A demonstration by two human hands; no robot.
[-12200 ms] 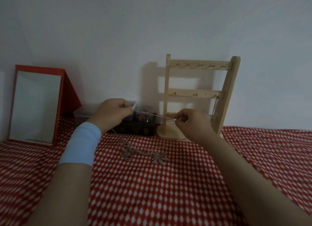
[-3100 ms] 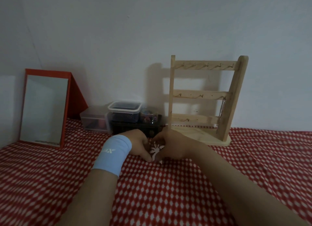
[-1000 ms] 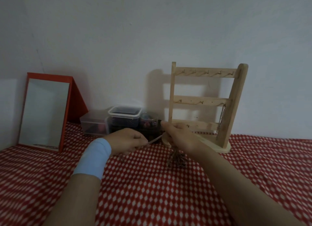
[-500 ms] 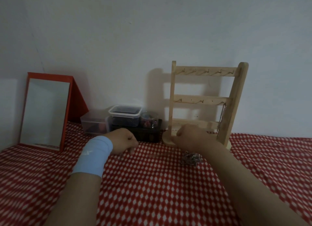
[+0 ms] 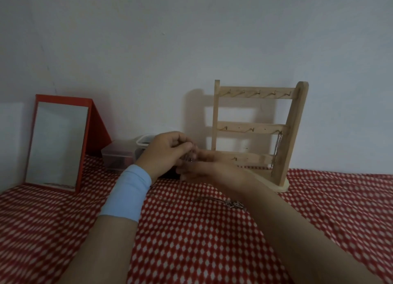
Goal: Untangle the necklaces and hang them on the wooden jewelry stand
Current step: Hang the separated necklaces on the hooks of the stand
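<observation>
Near, on the red-checked cloth [image 5: 191, 241], a necklace chain [image 5: 231, 203] lying loose, close against the right forearm. Farther in, left hand [image 5: 168, 154], blue wristband [image 5: 129, 192] at the wrist, fingers curled, pinching a tangled bit [image 5: 190, 157] of chain. Right hand [image 5: 204, 170] meeting it from the right; grip hidden, cannot tell. Beyond, wooden jewelry stand [image 5: 293, 135] upright, a hung chain [image 5: 277, 147] on its right middle hook. Far left, red-framed mirror [image 5: 57, 143], plastic boxes [image 5: 119, 156].
</observation>
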